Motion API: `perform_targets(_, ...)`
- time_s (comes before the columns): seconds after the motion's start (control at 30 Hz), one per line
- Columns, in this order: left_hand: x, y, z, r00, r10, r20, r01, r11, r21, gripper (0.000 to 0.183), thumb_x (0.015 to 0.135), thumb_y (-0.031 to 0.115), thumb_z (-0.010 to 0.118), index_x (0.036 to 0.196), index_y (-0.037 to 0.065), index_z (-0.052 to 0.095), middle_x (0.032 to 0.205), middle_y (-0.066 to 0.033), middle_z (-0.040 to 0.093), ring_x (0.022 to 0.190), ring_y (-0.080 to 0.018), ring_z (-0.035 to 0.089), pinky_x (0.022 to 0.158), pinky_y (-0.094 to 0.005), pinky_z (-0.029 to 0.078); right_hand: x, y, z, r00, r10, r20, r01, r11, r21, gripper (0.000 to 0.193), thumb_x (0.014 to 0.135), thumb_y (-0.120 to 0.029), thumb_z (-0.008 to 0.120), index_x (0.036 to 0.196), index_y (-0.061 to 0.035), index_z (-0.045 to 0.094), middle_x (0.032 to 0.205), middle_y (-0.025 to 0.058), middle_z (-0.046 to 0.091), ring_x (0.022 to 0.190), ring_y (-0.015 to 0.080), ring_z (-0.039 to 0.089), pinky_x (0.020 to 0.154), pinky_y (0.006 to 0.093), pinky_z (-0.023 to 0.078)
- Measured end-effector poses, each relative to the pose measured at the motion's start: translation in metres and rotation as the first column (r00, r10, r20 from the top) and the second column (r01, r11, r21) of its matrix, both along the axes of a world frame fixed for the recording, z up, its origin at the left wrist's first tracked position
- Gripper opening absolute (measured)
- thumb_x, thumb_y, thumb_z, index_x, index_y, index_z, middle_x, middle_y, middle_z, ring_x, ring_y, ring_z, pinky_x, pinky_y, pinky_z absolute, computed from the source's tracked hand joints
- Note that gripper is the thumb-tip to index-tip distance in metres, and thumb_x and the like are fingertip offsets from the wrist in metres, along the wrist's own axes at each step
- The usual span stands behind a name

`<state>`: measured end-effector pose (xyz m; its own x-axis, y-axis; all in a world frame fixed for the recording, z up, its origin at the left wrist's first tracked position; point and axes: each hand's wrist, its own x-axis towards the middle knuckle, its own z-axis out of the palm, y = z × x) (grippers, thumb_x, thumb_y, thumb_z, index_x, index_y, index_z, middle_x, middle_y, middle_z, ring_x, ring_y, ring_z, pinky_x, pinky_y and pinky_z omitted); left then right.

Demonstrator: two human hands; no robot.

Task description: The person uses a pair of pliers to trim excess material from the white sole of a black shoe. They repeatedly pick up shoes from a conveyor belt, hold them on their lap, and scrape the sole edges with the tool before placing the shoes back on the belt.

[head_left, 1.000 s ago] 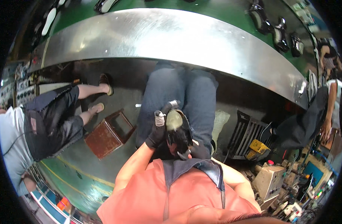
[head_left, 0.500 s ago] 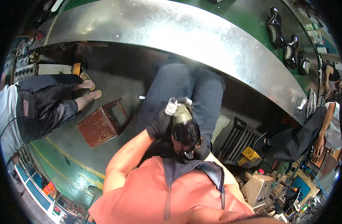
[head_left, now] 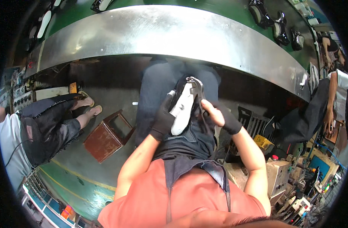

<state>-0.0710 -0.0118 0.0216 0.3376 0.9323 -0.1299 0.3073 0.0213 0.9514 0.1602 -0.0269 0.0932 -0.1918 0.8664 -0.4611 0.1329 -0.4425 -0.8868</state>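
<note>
shoe mid-frame, long axis up-down | left hand clamped on its left side | right hand clamped on pliers, biting shoe top

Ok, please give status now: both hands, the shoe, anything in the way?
Left hand gloved, gripping white-soled shoe. Right hand holds pincers at the shoe's top. Nothing between hands and shoe.

A black glove is worn on the left hand; a black wrist cover is seen on the right hand. A white sole is shown on the black shoe. At 9 o'clock, a reddish-brown stool is set on grey floor edged by green paint with yellow lines.
</note>
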Motion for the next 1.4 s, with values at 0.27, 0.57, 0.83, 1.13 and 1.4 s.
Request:
perform_targets(0.27,0.022,-0.013,-0.008,0.996,0.079,-0.037,-0.079,0.997,-0.007,0.075,0.082,0.010,0.068,0.144,-0.009,0.030,0.145,-0.0267,0.039,0.137,-0.0310,0.037,0.112,-0.0359,0.030,0.018,0.007,0.022,0.895,0.145,0.422,-0.158,0.987,-0.004,0.048,0.097,-0.042,0.051,0.086,0.0031,0.060,0.070,0.0145,0.062,0.062,0.0189,0.053,0.060,0.0370,0.043)
perform_targets(0.57,0.022,-0.024,-0.005,0.986,0.093,-0.135,-0.075,0.988,0.137,0.068,0.083,0.021,0.069,0.138,-0.007,0.040,0.135,-0.0296,0.048,0.127,-0.0386,0.049,0.102,-0.0393,0.042,-0.006,0.027,0.044,0.448,0.408,0.796,-0.661,0.750,-0.012,0.045,0.091,-0.040,0.054,0.073,-0.0015,0.066,0.068,0.0201,0.063,0.061,0.0403,0.062,0.056,0.0463,0.049)
perform_targets(0.83,0.002,0.012,-0.009,0.997,-0.036,0.066,0.037,0.999,-0.015,0.063,0.094,0.025,0.060,0.142,-0.006,0.034,0.145,-0.0243,0.040,0.135,-0.0292,0.041,0.108,-0.0352,0.034,0.021,0.050,-0.007,0.394,0.370,0.841,-0.784,0.614,0.097,0.049,0.093,-0.048,0.054,0.078,-0.0019,0.064,0.068,0.0183,0.064,0.059,0.0326,0.064,0.053,0.0405,0.051)
perform_targets(1.13,0.033,0.032,-0.001,0.972,-0.047,-0.230,0.008,0.986,-0.167,0.048,0.098,0.016,0.043,0.141,-0.001,0.031,0.129,-0.0302,0.050,0.118,-0.0377,0.055,0.097,-0.0427,0.043,0.032,0.087,0.085,0.212,0.660,0.721,-0.787,0.553,-0.275,0.057,0.094,-0.046,0.052,0.061,0.0001,0.058,0.060,0.0170,0.059,0.058,0.0327,0.063,0.055,0.0405,0.049)
perform_targets(1.4,0.002,-0.012,-0.016,0.990,-0.113,-0.082,0.125,0.980,0.155,0.098,0.080,0.026,0.074,0.148,-0.004,0.011,0.147,-0.0274,0.030,0.138,-0.0359,0.031,0.110,-0.0415,0.031,-0.003,-0.015,0.018,0.867,0.242,0.436,-0.441,0.780,0.444,0.034,0.096,-0.032,0.054,0.084,-0.0014,0.062,0.072,0.0211,0.057,0.064,0.0313,0.060,0.060,0.0402,0.047)
